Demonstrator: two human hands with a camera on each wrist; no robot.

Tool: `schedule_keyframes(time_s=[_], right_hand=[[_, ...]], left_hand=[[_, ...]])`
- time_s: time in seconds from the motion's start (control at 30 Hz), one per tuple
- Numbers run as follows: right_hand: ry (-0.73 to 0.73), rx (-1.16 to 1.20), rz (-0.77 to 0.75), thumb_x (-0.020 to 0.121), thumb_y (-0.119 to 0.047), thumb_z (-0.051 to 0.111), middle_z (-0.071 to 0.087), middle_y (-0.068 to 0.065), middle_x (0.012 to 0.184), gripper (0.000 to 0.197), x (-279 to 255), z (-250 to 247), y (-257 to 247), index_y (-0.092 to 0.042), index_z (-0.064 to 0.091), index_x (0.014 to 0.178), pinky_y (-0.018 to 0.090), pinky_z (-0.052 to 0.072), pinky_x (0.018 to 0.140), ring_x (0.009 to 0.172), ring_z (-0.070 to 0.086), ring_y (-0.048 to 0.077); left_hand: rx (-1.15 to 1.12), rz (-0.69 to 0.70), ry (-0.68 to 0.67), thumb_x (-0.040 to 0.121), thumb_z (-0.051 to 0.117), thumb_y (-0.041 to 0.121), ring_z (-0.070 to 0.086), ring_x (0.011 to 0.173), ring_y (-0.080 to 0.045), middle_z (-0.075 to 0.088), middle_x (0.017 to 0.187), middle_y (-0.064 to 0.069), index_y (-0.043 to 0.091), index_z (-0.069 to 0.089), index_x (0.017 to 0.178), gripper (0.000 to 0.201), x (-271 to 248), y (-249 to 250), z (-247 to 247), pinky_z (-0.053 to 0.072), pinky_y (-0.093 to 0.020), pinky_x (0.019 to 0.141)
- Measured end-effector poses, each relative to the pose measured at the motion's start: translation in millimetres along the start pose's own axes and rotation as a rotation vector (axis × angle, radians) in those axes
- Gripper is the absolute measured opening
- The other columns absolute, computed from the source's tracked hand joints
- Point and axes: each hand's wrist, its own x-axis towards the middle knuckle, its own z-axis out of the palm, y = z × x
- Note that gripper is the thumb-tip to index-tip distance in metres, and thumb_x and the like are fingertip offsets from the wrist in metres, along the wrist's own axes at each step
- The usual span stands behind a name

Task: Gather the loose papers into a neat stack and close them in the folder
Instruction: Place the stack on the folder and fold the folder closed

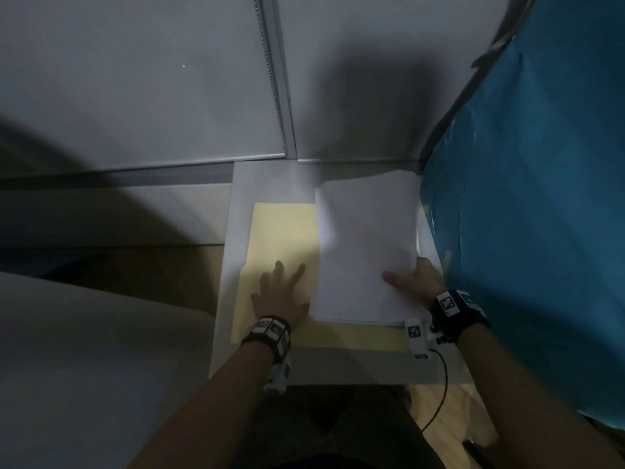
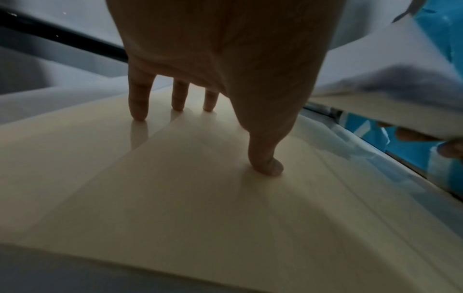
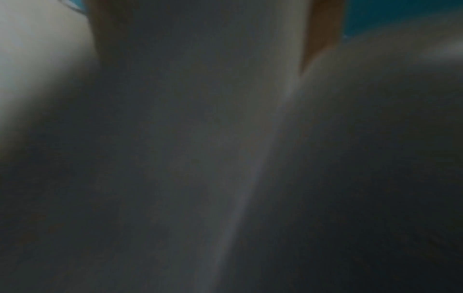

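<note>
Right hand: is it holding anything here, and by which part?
The right hand grips the stack of white papers at its near right edge, thumb on top, fingers hidden beneath.

The head view is dim, with a bright patch on the stack of white paper sheets (image 1: 367, 252) and broad dark shadows across the grey wall (image 1: 135, 96). Straight lines bow near the edges. The right wrist view is dark, noisy and blurred.

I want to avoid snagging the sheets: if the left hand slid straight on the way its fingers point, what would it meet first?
Probably the left edge of the white papers; the left hand lies flat on the folder, fingers angled towards them.
</note>
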Motion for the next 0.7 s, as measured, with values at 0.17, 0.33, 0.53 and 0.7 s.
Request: schedule_keyframes(time_s=[0.17, 0.33, 0.53, 0.7], right_hand=[[-0.033, -0.093, 0.031, 0.075, -0.018, 0.092, 0.069, 0.016, 0.128, 0.072, 11.3, -1.6, 35.4, -0.002, 0.057, 0.136, 0.033, 0.063, 0.078, 0.108, 0.070, 0.032], [-0.051, -0.149, 0.060, 0.075, -0.025, 0.093, 0.065, 0.008, 0.135, 0.079, 10.1, 10.7, 30.1, -0.007, 0.055, 0.141, 0.041, 0.054, 0.098, 0.118, 0.064, 0.029], [0.263, -0.495, 0.047, 0.075, -0.055, 0.082, 0.068, 0.005, 0.098, 0.055, 14.5, -2.0, 26.1, -0.015, 0.057, 0.104, 0.036, 0.057, 0.082, 0.098, 0.068, 0.028], [0.292, -0.488, 0.200, 0.079, -0.051, 0.083, 0.059, 0.015, 0.135, 0.078, 14.9, -5.0, 15.0, -0.006, 0.053, 0.136, 0.040, 0.050, 0.103, 0.129, 0.056, 0.036]], left_hand=[[-0.053, -0.053, 0.016, 0.091, 0.069, 0.071, 0.003, 0.169, -0.035, -0.011, 0.183, 0.002, 0.061, 0.002, 0.167, 0.101, -7.0, -1.1, -2.0, 0.032, -0.064, 0.124], [-0.086, -0.092, 0.018, 0.086, 0.074, 0.071, 0.007, 0.167, -0.035, -0.005, 0.183, 0.002, 0.062, 0.010, 0.166, 0.103, -6.3, -6.3, -11.3, 0.033, -0.066, 0.122], [-0.066, -0.212, 0.199, 0.079, 0.077, 0.075, 0.037, 0.149, -0.035, 0.031, 0.167, -0.004, 0.041, 0.030, 0.163, 0.102, -5.3, -22.4, -21.2, 0.050, -0.059, 0.108], [-0.204, -0.382, 0.280, 0.057, 0.100, 0.063, 0.052, 0.131, -0.041, 0.052, 0.142, -0.020, 0.005, 0.045, 0.154, 0.126, 1.2, -45.0, -42.6, 0.052, -0.052, 0.104]])
